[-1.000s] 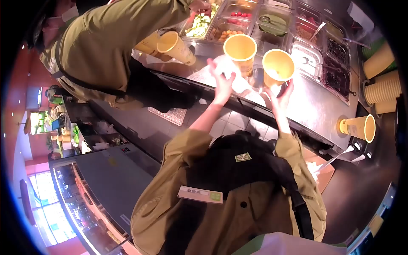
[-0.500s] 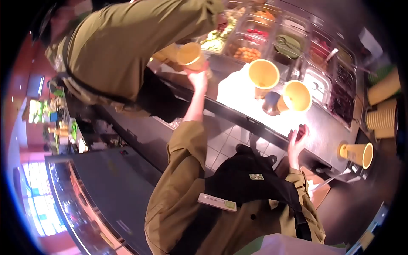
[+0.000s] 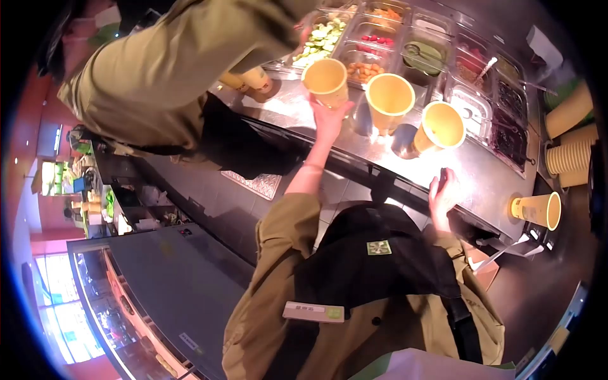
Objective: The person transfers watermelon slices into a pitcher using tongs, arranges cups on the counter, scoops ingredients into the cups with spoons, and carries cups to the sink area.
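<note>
My left hand (image 3: 330, 120) is wrapped round the lower part of a yellow paper cup (image 3: 325, 79), which stands upright with its mouth facing up. Just right of it are two more upright cups, a middle one (image 3: 389, 101) and a right one (image 3: 441, 130), both on the steel counter (image 3: 475, 180). No contents show in these cups. My right hand (image 3: 444, 195) rests at the counter's front edge, below the right cup, fingers loosely bent and apart, with nothing visible in them.
Behind the cups are clear tubs of food, including cucumber pieces (image 3: 322, 41) and orange balls (image 3: 362, 71). A co-worker's sleeve (image 3: 158, 63) reaches across at left, near other cups (image 3: 256, 79). A tilted cup (image 3: 537, 210) and stacked bowls (image 3: 567, 158) are at right.
My left hand has carried its cup rightward, from beside the co-worker to the other two cups. The co-worker's arm has shifted left. My right hand has stayed near the counter edge.
</note>
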`<state>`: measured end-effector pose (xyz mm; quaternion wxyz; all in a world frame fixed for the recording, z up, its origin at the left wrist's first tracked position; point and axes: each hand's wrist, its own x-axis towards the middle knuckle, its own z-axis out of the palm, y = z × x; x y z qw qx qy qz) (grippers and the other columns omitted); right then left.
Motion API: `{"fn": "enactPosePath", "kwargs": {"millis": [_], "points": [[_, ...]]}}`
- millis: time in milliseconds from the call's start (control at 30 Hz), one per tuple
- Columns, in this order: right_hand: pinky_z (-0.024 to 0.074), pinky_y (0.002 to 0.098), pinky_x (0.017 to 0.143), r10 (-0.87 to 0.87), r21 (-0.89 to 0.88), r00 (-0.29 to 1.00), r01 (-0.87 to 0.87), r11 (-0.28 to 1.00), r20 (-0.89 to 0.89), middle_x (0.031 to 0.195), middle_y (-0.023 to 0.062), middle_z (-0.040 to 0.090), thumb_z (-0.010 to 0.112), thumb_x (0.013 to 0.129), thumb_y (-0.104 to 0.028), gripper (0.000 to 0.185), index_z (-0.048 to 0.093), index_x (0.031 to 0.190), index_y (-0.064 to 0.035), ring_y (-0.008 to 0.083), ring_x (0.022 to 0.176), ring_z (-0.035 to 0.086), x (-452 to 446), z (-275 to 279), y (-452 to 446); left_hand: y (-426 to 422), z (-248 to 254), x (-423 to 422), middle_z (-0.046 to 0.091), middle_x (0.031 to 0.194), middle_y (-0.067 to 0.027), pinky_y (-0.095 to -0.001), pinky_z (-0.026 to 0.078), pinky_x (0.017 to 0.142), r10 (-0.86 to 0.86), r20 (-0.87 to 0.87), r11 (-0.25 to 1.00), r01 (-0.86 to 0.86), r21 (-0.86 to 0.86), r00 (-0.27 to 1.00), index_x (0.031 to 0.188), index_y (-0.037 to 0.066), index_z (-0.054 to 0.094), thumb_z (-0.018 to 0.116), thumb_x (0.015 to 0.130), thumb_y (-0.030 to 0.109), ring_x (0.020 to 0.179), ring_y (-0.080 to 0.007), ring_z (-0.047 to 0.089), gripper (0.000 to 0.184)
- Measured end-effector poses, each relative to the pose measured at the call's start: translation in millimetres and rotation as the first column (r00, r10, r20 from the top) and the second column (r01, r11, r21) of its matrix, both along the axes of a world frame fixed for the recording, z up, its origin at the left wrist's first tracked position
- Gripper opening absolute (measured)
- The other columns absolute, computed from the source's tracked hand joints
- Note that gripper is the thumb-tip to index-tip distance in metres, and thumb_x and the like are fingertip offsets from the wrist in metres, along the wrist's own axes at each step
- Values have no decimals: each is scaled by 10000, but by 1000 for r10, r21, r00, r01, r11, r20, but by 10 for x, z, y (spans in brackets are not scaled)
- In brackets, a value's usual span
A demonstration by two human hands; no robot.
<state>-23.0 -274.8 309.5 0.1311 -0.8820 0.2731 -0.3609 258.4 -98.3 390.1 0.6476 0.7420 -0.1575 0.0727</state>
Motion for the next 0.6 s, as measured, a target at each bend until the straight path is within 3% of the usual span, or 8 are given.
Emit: {"fn": "enactPosePath", "kwargs": {"millis": [67, 133, 200, 267, 333, 367, 467, 600], "points": [[395, 386, 830, -34, -12, 999, 33, 999, -32, 1046, 149, 519, 573, 742, -153, 397, 470, 1106, -32, 303, 954, 504, 23, 60, 23, 170, -143, -86, 279, 1283, -210, -382, 280, 975, 64, -142, 991, -47, 122, 988, 1295, -70, 70, 772, 599, 250, 1151, -318, 344, 1039], [396, 385, 843, 29, 40, 999, -27, 999, -40, 1067, 147, 510, 548, 752, -166, 391, 471, 1113, -35, 300, 980, 491, 12, 33, 118, 455, 96, -351, 588, 941, -137, -428, 387, 813, 34, 304, 620, -259, 741, 952, 900, -65, 543, 620, 761, 183, 889, -228, 545, 294], [396, 383, 856, 135, 150, 989, -124, 981, -66, 1089, 145, 501, 524, 762, -178, 387, 472, 1119, -38, 297, 1006, 478, 68, -49, 184, 888, -167, -814, 607, 873, -157, -385, 431, 733, 170, 532, 613, -512, 602, 830, 875, -44, 576, 550, 809, 198, 817, -258, 574, 252], [397, 381, 869, 203, 326, 976, -165, 931, -84, 1110, 142, 492, 500, 772, -191, 385, 473, 1126, -41, 294, 1032, 465, 126, -73, 132, 1127, -393, -979, 609, 864, -157, -377, 436, 724, -220, 507, 832, -112, 544, 833, 874, -41, 580, 542, 814, 197, 807, -258, 576, 248], [398, 379, 883, 174, 433, 984, -136, 891, -48, 1131, 140, 483, 475, 782, -204, 385, 474, 1133, -45, 291, 1058, 451, -44, -47, 66, 810, -516, -1018, 613, 845, -157, -361, 446, 704, -524, 462, 820, 278, 500, 716, 870, -34, 588, 525, 824, 195, 787, -257, 580, 242], [412, 378, 856, 103, 228, 993, -114, 967, 60, 1107, 141, 491, 477, 786, -200, 373, 468, 1118, -29, 286, 1038, 462, -176, 148, 87, 552, -547, -1136, 615, 835, -157, -353, 451, 694, -623, 436, 771, 419, 479, 649, 868, -31, 592, 517, 829, 195, 777, -256, 582, 241], [442, 387, 737, 143, 173, 982, -162, 971, 121, 988, 151, 507, 510, 792, -197, 301, 481, 1025, -10, 318, 902, 506, -655, 395, 140, -237, -550, -1772, 621, 807, -157, -330, 466, 665, -748, 297, 663, 648, 375, 594, 863, -21, 604, 492, 844, 192, 747, -255, 589, 241], [443, 411, 630, 439, 647, 886, -249, 721, -148, 768, 150, 588, 470, 818, -199, 182, 536, 902, -52, 339, 736, 561, -1530, 155, 195, -875, -436, -2745, 622, 794, -149, -313, 469, 656, -962, -5, 255, 903, 344, 274, 865, -15, 607, 485, 846, 182, 732, -240, 587, 232]]}}
